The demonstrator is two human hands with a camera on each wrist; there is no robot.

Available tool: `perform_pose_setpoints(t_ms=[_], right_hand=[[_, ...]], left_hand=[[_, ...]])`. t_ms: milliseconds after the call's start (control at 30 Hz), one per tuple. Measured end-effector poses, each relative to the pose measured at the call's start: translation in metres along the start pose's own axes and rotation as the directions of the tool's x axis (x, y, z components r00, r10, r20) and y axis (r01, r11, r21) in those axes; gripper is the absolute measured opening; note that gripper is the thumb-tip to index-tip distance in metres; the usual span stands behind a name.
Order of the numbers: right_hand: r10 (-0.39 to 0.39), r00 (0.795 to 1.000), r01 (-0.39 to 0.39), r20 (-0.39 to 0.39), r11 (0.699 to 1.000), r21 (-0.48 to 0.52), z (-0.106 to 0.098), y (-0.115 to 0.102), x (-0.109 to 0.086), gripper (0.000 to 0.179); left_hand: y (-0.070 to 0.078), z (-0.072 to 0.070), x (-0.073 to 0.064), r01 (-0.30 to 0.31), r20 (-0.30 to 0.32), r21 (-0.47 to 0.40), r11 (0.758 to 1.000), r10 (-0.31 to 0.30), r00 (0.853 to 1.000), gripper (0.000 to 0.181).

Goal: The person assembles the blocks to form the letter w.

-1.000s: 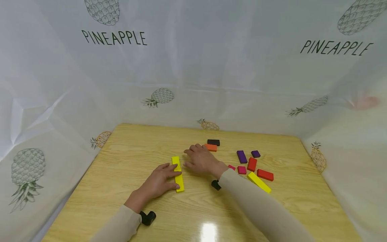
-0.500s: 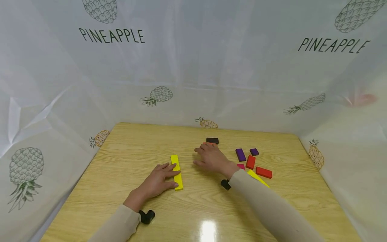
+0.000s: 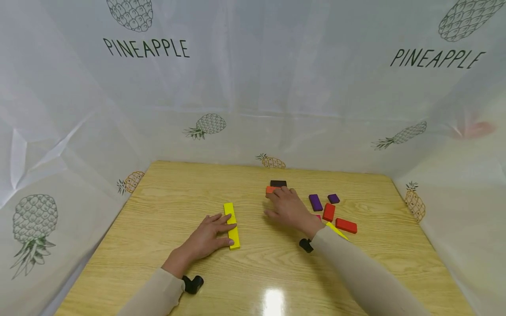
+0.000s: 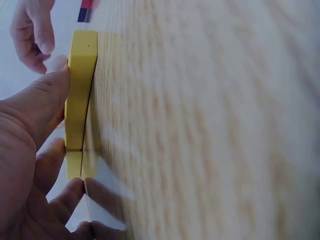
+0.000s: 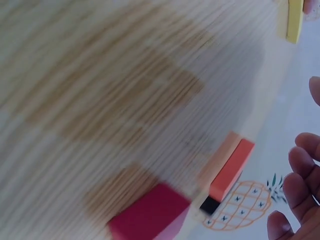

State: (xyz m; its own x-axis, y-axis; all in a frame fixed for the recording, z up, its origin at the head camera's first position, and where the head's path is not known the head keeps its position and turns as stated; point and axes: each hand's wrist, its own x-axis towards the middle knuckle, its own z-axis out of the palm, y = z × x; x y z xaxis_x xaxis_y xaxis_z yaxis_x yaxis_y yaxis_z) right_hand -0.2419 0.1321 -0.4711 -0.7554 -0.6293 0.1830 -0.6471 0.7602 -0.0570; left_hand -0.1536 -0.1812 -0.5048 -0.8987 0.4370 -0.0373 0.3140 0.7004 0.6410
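Two yellow blocks lie end to end on the table, a longer one (image 4: 80, 95) nearer me and a shorter one (image 4: 74, 164) beyond its far end. My left hand (image 3: 206, 237) rests over them from the left, fingers spread, thumb on the nearer block. Away to their right, my right hand (image 3: 292, 210) hovers above the table with relaxed fingers and holds nothing. It is nearest to an orange block (image 3: 270, 190), whose right part it hides in the head view. A black block (image 3: 278, 183) lies just behind the orange one.
Right of my right hand lie two purple blocks (image 3: 315, 202), two red blocks (image 3: 346, 225) and another yellow block (image 3: 337, 231), partly behind my sleeve. A crimson block (image 5: 150, 212) shows in the right wrist view. White pineapple-print sheeting (image 3: 253, 87) surrounds the wooden table (image 3: 178, 184).
My right hand has moved right, away from the yellow pair, and now overlaps the orange block in the head view. My left hand has stayed on the yellow blocks.
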Motion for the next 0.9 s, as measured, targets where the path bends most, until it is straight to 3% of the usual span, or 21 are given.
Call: perform_pose_setpoints(t_ms=[600,900], right_hand=[[0.063,0.989,-0.068,-0.131,0.997,-0.037,-0.005,0.052,-0.067,0.041],[0.080,0.993,-0.081,-0.088,0.997,-0.001,-0.005,0.056,-0.090,0.046]], left_hand=[[-0.003,0.003,0.002,-0.016,-0.007,0.024,1.000,0.016,1.000,0.055],[-0.003,0.002,0.001,-0.005,-0.007,0.005,1.000,0.006,1.000,0.055]])
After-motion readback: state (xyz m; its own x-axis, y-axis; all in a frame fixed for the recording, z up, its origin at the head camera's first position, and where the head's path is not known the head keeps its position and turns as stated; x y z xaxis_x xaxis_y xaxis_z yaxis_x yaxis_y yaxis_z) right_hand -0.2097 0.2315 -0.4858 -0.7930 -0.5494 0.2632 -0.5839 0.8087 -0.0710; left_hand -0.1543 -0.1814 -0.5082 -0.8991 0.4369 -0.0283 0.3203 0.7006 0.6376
